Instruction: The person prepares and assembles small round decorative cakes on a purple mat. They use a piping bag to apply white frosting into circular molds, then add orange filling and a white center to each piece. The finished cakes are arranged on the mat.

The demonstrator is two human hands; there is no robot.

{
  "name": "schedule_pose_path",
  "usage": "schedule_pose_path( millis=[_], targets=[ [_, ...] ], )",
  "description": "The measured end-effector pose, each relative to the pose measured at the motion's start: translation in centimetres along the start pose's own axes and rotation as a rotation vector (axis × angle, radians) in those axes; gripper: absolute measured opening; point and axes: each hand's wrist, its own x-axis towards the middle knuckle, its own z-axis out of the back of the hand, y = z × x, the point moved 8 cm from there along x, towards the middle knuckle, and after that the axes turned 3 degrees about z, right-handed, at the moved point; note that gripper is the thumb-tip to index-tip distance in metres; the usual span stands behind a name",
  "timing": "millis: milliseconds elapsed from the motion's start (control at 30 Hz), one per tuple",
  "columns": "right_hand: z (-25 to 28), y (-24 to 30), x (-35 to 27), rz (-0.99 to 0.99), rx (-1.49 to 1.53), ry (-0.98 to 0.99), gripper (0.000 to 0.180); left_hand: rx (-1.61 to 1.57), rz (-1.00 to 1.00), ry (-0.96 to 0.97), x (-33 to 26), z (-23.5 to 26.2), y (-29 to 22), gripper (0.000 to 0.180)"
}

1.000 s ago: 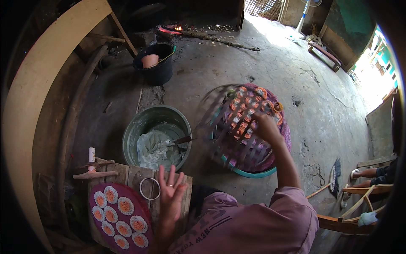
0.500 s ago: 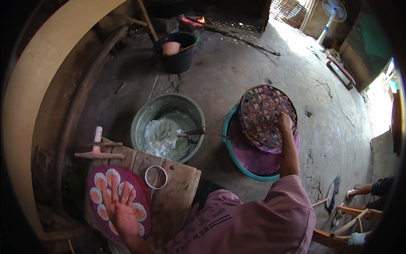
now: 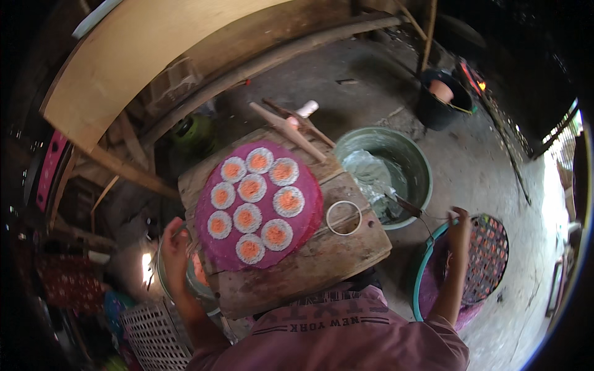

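Note:
My left hand (image 3: 175,244) is raised beside the left edge of the purple round pad (image 3: 207,250), above a basin (image 3: 164,272). Its fingers are apart and hold nothing. On the pad lie several flat white discs with orange centres (image 3: 252,188). My right hand (image 3: 458,226) is at the rim of the teal tub (image 3: 427,247), beside a dark round woven tray (image 3: 489,256) dotted with orange pieces. Blur hides whether its fingers grip the thin wire near them. A flat paddle (image 3: 408,206) leans in the green-grey basin (image 3: 422,164) of white paste (image 3: 365,172).
The pad rests on a worn wooden table (image 3: 297,272), with a white ring (image 3: 344,217) and a wooden tool with a white tube (image 3: 306,110). Farther off stand a black bucket (image 3: 436,111) and a small fire (image 3: 481,85). A white lattice crate (image 3: 151,334) is at lower left.
The view has turned to the left. My left hand has moved from over the pad to its left side. My right hand has left the top of the woven tray for the tub's rim.

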Motion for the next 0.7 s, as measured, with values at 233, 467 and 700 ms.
schedule_pose_path(
  millis=[233,467,700],
  targets=[
    [-17.1,28.2,-0.9,0.530,0.369,0.375,0.016,0.254,0.111,-0.043,-1.7,-1.8,10.6,0.031],
    [-23.2,34.2,-1.7,0.564,0.107,0.452,0.018,0.366,0.080,-0.118,-1.0,-2.8,12.2,0.026],
    [-25.8,33.5,-1.0,0.472,0.440,0.567,0.021,0.441,0.015,-0.202,1.5,-3.1,12.7,0.015]
  ],
)
